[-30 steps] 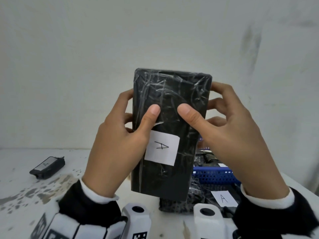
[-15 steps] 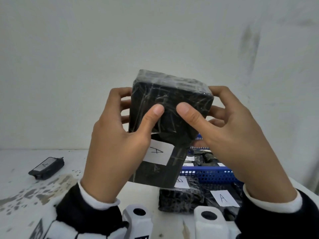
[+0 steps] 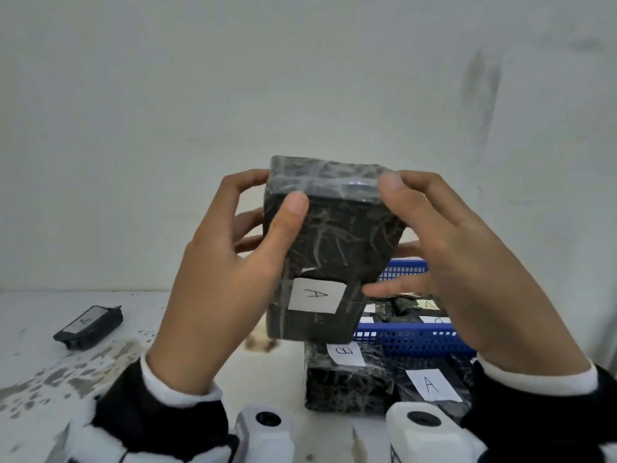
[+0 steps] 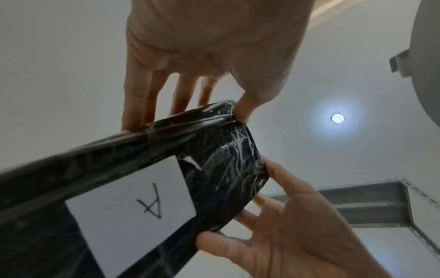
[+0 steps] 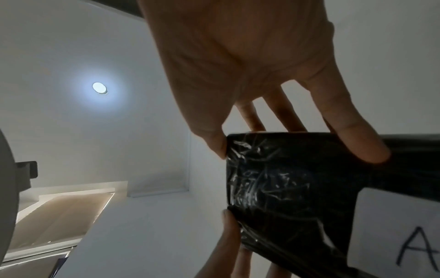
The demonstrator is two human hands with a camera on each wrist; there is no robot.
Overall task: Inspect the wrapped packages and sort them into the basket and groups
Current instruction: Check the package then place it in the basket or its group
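— Head: package (image 3: 329, 242) up over table (image 3: 50, 335), gripped by left hand (image 3: 227, 282) and right hand (image 3: 464, 262); basket (image 3: 409, 339) right. Why tilted?
— Likely checking wrap.
— Left wrist: label (image 4: 133, 203) facing camera.
— Right wrist: fingers (image 5: 357, 139) clamping edge, probably steadying.

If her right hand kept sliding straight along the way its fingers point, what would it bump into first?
Nothing new, probably: the right hand already grips the black wrapped package. Its fingers point leftward across it toward the left hand, though depth is unclear.
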